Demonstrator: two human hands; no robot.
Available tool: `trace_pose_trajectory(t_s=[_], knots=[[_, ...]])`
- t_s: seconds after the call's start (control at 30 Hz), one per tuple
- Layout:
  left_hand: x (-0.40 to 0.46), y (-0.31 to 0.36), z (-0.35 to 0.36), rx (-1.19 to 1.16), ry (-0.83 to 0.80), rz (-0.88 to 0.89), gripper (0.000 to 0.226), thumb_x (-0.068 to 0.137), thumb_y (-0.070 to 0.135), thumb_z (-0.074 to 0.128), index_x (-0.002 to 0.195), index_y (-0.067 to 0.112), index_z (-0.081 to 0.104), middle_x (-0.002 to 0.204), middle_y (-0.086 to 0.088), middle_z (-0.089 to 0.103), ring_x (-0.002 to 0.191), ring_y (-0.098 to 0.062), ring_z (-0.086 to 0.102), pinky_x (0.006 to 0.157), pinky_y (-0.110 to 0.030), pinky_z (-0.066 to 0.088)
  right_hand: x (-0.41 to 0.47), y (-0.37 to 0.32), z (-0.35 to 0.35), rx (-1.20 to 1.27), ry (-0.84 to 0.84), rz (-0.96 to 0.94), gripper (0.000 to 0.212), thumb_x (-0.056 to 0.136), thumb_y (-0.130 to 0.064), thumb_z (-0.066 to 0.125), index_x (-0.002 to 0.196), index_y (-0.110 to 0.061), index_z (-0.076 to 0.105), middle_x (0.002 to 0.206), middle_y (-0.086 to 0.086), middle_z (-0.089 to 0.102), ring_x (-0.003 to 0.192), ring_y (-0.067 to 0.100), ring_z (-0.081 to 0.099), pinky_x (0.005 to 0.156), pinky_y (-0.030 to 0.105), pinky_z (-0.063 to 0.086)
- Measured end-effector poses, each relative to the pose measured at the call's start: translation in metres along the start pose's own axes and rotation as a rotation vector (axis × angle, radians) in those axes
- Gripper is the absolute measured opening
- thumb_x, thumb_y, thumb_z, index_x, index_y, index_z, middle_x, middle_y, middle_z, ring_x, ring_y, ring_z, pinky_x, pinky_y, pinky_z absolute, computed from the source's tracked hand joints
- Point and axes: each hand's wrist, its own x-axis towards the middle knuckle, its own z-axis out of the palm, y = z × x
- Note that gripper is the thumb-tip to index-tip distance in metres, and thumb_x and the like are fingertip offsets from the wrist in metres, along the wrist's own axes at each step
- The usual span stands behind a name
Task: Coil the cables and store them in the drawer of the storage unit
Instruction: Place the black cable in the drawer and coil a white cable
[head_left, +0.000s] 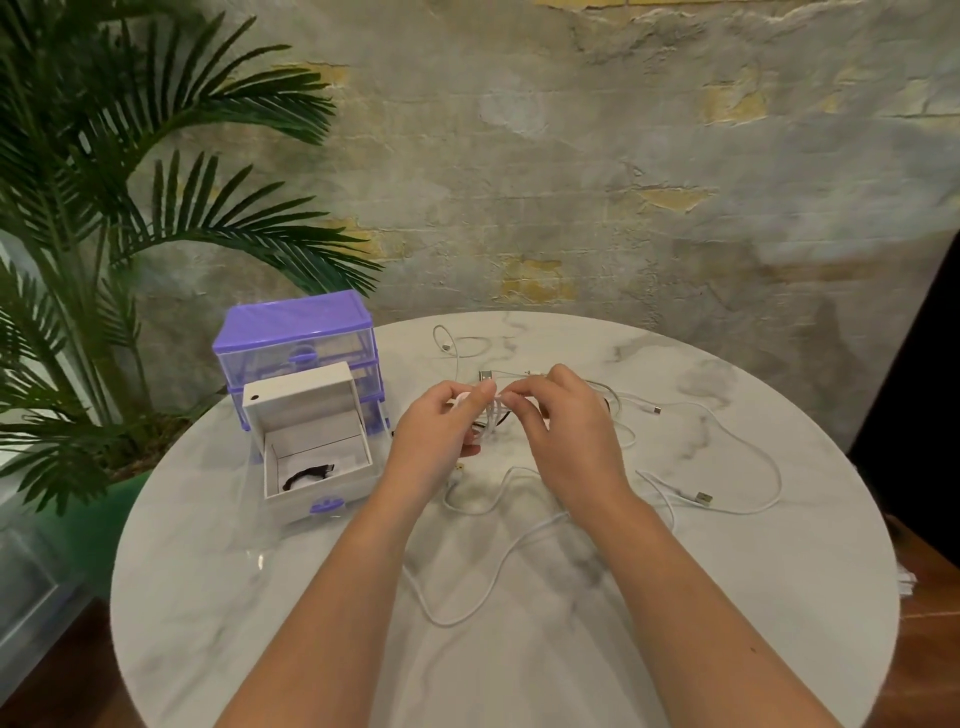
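My left hand (441, 431) and my right hand (563, 431) meet above the middle of the round marble table (270, 597). Both pinch a small bundle of white cable (491, 415) held between them. The cable's loose length (488, 566) trails down across the table toward me. At the left stands a purple and clear storage unit (296, 338). Its bottom drawer (317, 467) is pulled out and open, with a dark coiled cable (309, 474) lying inside.
More loose white cables lie on the table: one to the right with a USB plug (704, 499), one at the back (457, 345). A palm plant (104, 208) stands left of the table. A rough plastered wall rises behind.
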Motion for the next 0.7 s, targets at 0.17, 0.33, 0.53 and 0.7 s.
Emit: trace_pose_trajectory(t_s=[0.17, 0.33, 0.53, 0.7], knots=[[-0.001, 0.003, -0.003, -0.235, -0.100, -0.122, 0.033, 0.091, 0.034, 0.063, 0.099, 0.003, 0.069, 0.077, -0.004, 0.062, 0.075, -0.018, 0.062, 0.068, -0.027, 0.059, 0.002, 0.004, -0.007, 0.039, -0.009, 0.025, 0.023, 0.091, -0.043, 0.060, 0.099, -0.027, 0.074, 0.079, -0.008, 0.057, 0.077, 0.012, 0.052, 0.075, 0.036, 0.046], [0.000, 0.005, -0.007, -0.394, -0.167, -0.177, 0.034, 0.093, 0.029, 0.061, 0.106, -0.002, 0.068, 0.087, -0.007, 0.066, 0.073, -0.021, 0.069, 0.080, -0.035, 0.059, 0.005, 0.013, -0.001, 0.085, -0.226, 0.073, 0.038, 0.104, -0.026, 0.040, 0.141, -0.028, 0.049, 0.098, -0.005, 0.053, 0.093, 0.009, 0.048, 0.087, 0.030, 0.042], [-0.001, 0.004, -0.012, -0.349, -0.228, -0.202, 0.033, 0.089, 0.030, 0.063, 0.097, -0.001, 0.067, 0.096, -0.020, 0.063, 0.091, -0.032, 0.071, 0.067, -0.028, 0.060, 0.007, 0.020, -0.005, 0.044, -0.186, 0.233, 0.029, 0.103, -0.028, 0.043, 0.113, -0.021, 0.069, 0.089, -0.003, 0.066, 0.084, 0.020, 0.060, 0.079, 0.042, 0.050], [-0.005, 0.004, -0.012, -0.296, -0.313, -0.225, 0.026, 0.076, 0.031, 0.071, 0.083, 0.005, 0.072, 0.096, -0.021, 0.067, 0.085, -0.025, 0.072, 0.066, -0.027, 0.059, 0.006, 0.025, -0.006, 0.030, -0.195, 0.336, 0.024, 0.100, -0.020, 0.049, 0.108, -0.016, 0.071, 0.086, -0.001, 0.065, 0.079, 0.020, 0.057, 0.069, 0.032, 0.045]])
